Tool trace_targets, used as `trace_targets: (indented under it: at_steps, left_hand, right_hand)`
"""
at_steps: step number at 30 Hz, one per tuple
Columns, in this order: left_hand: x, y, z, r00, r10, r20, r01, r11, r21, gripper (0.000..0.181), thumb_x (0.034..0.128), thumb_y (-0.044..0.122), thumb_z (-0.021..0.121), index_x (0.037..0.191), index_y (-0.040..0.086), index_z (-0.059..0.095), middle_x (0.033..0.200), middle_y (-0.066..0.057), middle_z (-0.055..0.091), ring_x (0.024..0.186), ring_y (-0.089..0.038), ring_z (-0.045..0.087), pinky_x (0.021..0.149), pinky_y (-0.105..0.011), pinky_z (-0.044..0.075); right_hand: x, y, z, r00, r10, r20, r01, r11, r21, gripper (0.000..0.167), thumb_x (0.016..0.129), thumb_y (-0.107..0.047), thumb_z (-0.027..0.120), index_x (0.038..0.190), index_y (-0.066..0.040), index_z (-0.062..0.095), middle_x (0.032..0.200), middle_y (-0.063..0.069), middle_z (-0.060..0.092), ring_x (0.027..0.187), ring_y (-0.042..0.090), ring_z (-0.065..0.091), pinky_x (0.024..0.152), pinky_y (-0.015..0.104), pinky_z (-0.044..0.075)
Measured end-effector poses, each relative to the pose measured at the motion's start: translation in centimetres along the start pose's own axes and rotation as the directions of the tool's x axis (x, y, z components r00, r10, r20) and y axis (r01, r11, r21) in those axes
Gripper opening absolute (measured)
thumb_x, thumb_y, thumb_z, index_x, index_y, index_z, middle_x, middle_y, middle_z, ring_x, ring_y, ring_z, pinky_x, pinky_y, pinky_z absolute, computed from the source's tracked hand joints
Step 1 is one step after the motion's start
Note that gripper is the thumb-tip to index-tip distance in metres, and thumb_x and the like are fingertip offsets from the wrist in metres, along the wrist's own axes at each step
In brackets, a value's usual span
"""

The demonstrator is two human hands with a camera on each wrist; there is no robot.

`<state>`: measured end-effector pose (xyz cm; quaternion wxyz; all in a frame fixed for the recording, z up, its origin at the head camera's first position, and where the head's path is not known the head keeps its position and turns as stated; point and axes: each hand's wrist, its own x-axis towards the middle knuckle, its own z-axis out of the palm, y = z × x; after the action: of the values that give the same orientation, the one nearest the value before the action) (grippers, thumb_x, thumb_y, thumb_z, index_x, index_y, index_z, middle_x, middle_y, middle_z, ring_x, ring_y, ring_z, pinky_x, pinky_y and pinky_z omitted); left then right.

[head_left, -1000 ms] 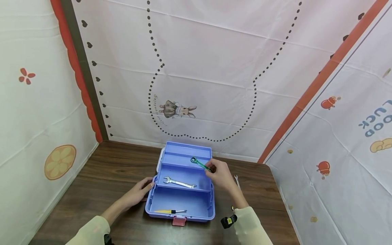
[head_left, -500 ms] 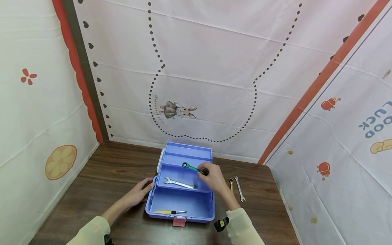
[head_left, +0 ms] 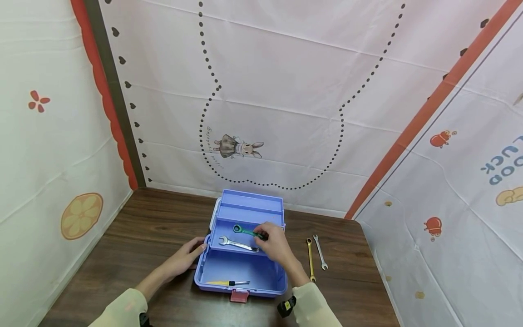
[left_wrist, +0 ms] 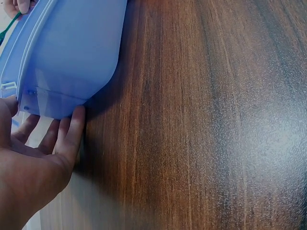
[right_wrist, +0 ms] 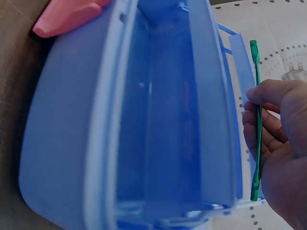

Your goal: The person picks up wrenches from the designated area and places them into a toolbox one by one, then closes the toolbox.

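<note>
A blue toolbox stands on the table with its lid back and its tiers spread out. My right hand pinches a green ratchet wrench between thumb and fingers, over the middle tray. Below it in that tray lies a silver wrench, its right end close to my fingers. A screwdriver with a yellow handle lies in the bottom compartment. My left hand grips the toolbox's left side, thumb at the rim and fingertips against the outer wall. The right wrist view shows the green wrench edge-on, apart from the box.
To the right of the toolbox, a gold wrench and another silver wrench lie on the brown wooden table. A pink latch hangs at the box's front. Printed white cloth walls enclose the table's back and sides.
My right hand has moved left and down with the green wrench, from the tray's right edge to above the silver wrench. The gold wrench has come into full view. My left hand stays put.
</note>
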<state>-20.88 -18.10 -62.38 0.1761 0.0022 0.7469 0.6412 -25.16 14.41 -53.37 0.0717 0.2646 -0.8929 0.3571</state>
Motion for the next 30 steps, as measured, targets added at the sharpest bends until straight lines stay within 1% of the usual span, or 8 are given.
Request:
trace_targets:
  at_steps: [7,12,18,22,30]
  left_hand:
    - [0.1,0.0,0.1,1.0,0.0,0.005,0.0,1.0,-0.012,0.062,0.1113,0.043,0.055,0.158,0.004,0.042,0.154,-0.024,0.047,0.131,-0.037,0.057,0.092,-0.048,0.062]
    - [0.1,-0.1,0.1,1.0,0.0,0.006,0.0,1.0,-0.011,0.064,0.1108,0.045,0.055,0.158,0.004,0.042,0.154,-0.024,0.046,0.132,-0.038,0.056,0.092,-0.048,0.062]
    - [0.2,-0.2,0.0,1.0,-0.005,0.002,0.005,1.0,0.006,0.067,0.1098,0.048,0.056,0.158,0.004,0.041,0.156,-0.025,0.044,0.135,-0.041,0.054,0.092,-0.05,0.062]
    - [0.3,-0.2,0.1,1.0,-0.004,0.007,0.004,1.0,0.014,0.069,0.1095,0.049,0.055,0.159,0.003,0.04,0.156,-0.027,0.043,0.135,-0.042,0.053,0.092,-0.051,0.062]
    - [0.1,0.0,0.1,1.0,-0.009,-0.002,0.009,1.0,0.023,0.067,0.1099,0.048,0.055,0.158,0.004,0.041,0.157,-0.025,0.043,0.134,-0.04,0.054,0.093,-0.051,0.062]
  right_hand:
    - [-0.3,0.2,1.5,1.0,0.013,0.024,-0.012,0.999,-0.03,0.012,0.092,-0.007,0.081,0.103,-0.012,0.078,0.098,-0.002,0.07,0.086,0.011,0.063,0.076,0.027,0.057]
    - [-0.3,0.1,2.2,1.0,0.029,-0.005,-0.03,0.999,-0.039,0.012,0.091,-0.006,0.082,0.101,-0.012,0.078,0.096,-0.003,0.07,0.087,0.011,0.063,0.076,0.027,0.057]
    - [0.0,-0.1,2.5,0.999,0.049,-0.008,-0.049,0.998,-0.036,0.012,0.092,-0.008,0.081,0.102,-0.012,0.078,0.099,-0.002,0.07,0.089,0.013,0.064,0.078,0.031,0.057]
    - [0.0,0.1,2.8,0.998,0.061,-0.009,-0.062,0.997,-0.037,0.012,0.092,-0.007,0.081,0.102,-0.013,0.078,0.098,-0.004,0.069,0.089,0.011,0.063,0.079,0.029,0.057]
    - [-0.2,0.3,3.3,0.998,0.058,-0.019,-0.059,0.995,-0.08,0.013,0.088,-0.006,0.083,0.099,-0.012,0.078,0.097,-0.003,0.068,0.088,0.012,0.063,0.078,0.031,0.058]
